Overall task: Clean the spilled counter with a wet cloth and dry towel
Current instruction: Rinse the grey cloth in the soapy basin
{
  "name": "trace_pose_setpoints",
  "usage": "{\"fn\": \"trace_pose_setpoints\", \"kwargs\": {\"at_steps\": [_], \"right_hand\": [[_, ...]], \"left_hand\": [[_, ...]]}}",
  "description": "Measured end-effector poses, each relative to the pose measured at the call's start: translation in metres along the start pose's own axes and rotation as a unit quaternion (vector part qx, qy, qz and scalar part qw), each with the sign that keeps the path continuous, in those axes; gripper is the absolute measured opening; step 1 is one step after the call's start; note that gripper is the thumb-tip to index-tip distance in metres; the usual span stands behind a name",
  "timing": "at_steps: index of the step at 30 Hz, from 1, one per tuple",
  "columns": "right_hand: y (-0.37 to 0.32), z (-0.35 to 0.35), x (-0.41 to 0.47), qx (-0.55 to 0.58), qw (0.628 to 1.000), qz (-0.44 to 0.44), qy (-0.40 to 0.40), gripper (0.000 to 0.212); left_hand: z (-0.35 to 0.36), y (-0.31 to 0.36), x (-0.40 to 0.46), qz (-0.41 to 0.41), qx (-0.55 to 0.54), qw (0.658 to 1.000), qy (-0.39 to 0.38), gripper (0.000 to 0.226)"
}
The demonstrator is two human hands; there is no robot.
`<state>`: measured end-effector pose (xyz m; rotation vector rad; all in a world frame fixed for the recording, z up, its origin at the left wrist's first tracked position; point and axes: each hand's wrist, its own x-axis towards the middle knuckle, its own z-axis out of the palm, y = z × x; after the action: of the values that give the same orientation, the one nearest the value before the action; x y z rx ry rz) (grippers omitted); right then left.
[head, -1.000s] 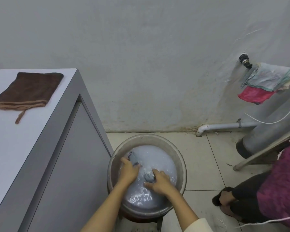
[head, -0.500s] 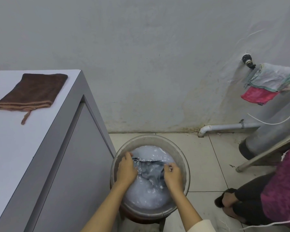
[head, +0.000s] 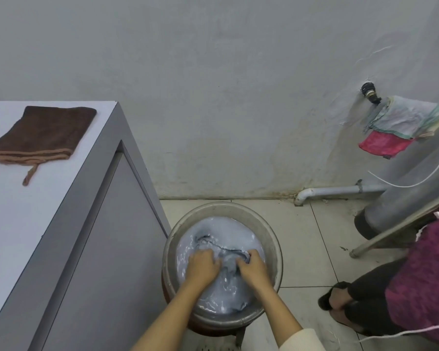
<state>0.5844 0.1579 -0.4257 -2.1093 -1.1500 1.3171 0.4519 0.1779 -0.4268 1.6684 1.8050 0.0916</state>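
A round metal basin (head: 273,239) of cloudy water stands on the floor beside the counter. A grey wet cloth (head: 228,254) lies soaked in the water. My left hand (head: 203,268) and my right hand (head: 254,268) are both down in the basin, fingers closed on the cloth's folds, side by side. Up on the white counter (head: 23,224) at the far left lies a folded brown towel (head: 43,133) with a tan hem and loop, untouched.
The counter's grey side panel (head: 99,274) stands right against the basin. A white pipe (head: 340,191) runs along the wall base. Rags (head: 401,125) hang from a tap at the right. Another person's foot (head: 337,297) and a metal leg (head: 390,234) are on the tiled floor.
My hands have come closer together and sunk lower into the water, bunching the cloth that was lifted and spread between them half a second ago.
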Motion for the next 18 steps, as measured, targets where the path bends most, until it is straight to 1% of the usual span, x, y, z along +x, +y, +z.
{"fn": "trace_pose_setpoints", "kwargs": {"at_steps": [2, 4, 5, 7, 8, 10, 12, 14, 16, 17, 18], "right_hand": [[-0.001, -0.001, 0.0, -0.003, 1.0, -0.002, 0.014, 0.023], [-0.002, -0.001, -0.001, -0.015, 1.0, -0.007, 0.025, 0.015], [-0.002, 0.0, -0.002, -0.024, 0.999, -0.008, 0.029, 0.012], [-0.002, 0.003, -0.003, -0.044, 0.998, -0.017, 0.041, 0.012], [-0.001, 0.004, -0.002, -0.046, 0.997, -0.024, 0.049, 0.014], [0.0, 0.004, -0.002, -0.043, 0.997, -0.024, 0.062, 0.017], [0.0, 0.003, -0.002, -0.042, 0.997, -0.018, 0.06, 0.015], [0.0, 0.001, -0.002, -0.047, 0.997, -0.02, 0.056, 0.009], [0.0, 0.0, -0.002, -0.058, 0.996, -0.017, 0.061, 0.006], [0.0, 0.0, -0.002, -0.06, 0.996, -0.016, 0.065, 0.007], [0.001, 0.001, -0.001, -0.057, 0.996, -0.015, 0.07, 0.008]], "left_hand": [[-0.013, 0.004, 0.004, -0.019, -0.045, 0.999, -0.008, 0.03], [-0.027, 0.01, 0.007, -0.034, -0.144, 0.989, -0.012, 0.03], [-0.034, 0.015, 0.007, -0.033, -0.206, 0.978, -0.02, 0.026], [-0.047, 0.024, 0.006, -0.024, -0.322, 0.946, -0.038, 0.016], [-0.051, 0.027, 0.007, -0.03, -0.362, 0.931, -0.04, 0.015], [-0.058, 0.034, 0.007, -0.048, -0.421, 0.905, -0.035, 0.017], [-0.064, 0.037, 0.005, -0.066, -0.472, 0.879, -0.036, 0.026], [-0.073, 0.04, 0.002, -0.046, -0.54, 0.839, -0.041, 0.028], [-0.085, 0.043, -0.001, -0.032, -0.597, 0.802, -0.023, 0.029], [-0.09, 0.043, 0.0, -0.03, -0.609, 0.793, -0.003, 0.028], [-0.093, 0.041, 0.003, -0.027, -0.606, 0.795, 0.02, 0.026]]}}
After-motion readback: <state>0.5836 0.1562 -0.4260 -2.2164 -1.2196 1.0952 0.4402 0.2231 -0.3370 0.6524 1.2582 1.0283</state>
